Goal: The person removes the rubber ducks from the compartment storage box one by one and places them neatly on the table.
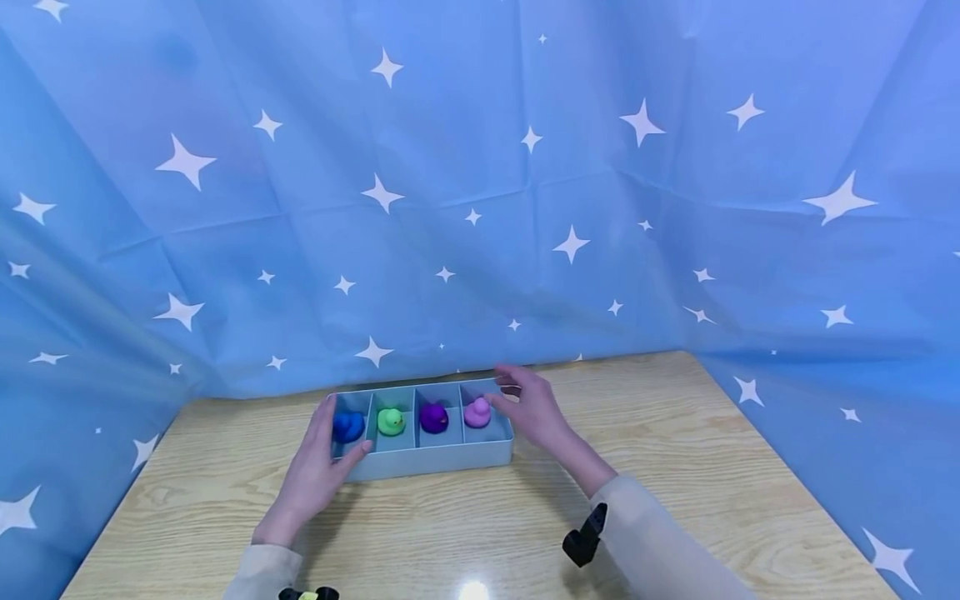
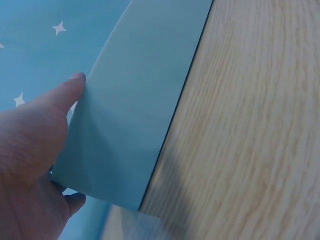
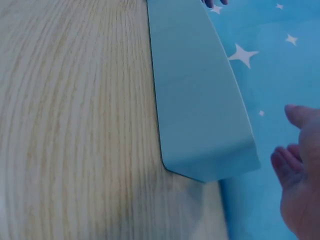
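Observation:
A light blue divided box (image 1: 435, 460) holds small rubber ducks, one per compartment. From left to right come a blue duck (image 1: 348, 427), a green duck (image 1: 391, 422), a purple duck (image 1: 433, 418) and a pink duck (image 1: 477, 412). My left hand (image 1: 315, 467) grips the box's left end, thumb over the front rim and fingers along the end wall. In the left wrist view, the box's long wall (image 2: 135, 100) fills the middle. Over the right end hovers my right hand (image 1: 534, 408), thumb near the pink duck, fingers loosely bent and holding nothing.
The box rests on a wooden table (image 1: 450, 533), towards its back edge. Behind and beside the table hangs a blue cloth (image 1: 465, 167) with white stars. Dark devices are worn at both cuffs, including a black wrist mount (image 1: 583, 537) on the right sleeve.

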The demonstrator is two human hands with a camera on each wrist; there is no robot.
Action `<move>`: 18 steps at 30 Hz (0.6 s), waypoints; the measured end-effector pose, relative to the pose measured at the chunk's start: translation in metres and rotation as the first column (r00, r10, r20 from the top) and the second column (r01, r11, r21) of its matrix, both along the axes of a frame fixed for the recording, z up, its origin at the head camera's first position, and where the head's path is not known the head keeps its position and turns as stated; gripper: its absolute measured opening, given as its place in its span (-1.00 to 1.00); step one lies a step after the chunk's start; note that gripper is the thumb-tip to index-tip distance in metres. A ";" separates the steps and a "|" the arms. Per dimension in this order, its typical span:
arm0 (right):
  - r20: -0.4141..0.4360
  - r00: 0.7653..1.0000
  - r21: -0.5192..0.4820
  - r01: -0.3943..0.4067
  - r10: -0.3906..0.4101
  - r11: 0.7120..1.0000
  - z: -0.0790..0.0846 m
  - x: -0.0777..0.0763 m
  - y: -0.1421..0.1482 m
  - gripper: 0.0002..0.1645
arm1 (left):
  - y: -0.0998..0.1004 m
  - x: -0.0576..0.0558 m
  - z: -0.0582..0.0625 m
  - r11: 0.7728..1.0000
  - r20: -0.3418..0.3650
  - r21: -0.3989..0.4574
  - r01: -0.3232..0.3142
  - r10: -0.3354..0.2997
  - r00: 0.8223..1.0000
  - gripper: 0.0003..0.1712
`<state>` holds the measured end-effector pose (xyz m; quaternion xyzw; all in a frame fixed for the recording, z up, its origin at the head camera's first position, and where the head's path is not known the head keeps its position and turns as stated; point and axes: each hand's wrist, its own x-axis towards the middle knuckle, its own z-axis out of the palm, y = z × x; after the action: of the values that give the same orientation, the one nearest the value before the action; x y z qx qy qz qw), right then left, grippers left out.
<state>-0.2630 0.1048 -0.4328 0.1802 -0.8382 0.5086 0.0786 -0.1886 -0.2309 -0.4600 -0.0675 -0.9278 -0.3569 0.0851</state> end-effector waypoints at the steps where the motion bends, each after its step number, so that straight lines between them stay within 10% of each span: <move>1: 0.000 1.000 0.007 -0.006 0.006 1.000 0.001 0.000 -0.001 -0.38 | -0.001 0.000 -0.001 1.000 0.007 0.010 -0.001 0.001 1.000 0.11; 18: 0.015 0.996 0.106 -0.091 0.090 0.990 0.008 -0.007 -0.014 -0.35 | -0.007 -0.002 -0.004 0.993 0.126 0.110 -0.043 0.029 0.992 0.24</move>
<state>-0.2697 0.0907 -0.4244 0.2194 -0.8556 0.4670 0.0415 -0.1909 -0.2379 -0.4635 -0.0233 -0.9107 -0.4108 0.0371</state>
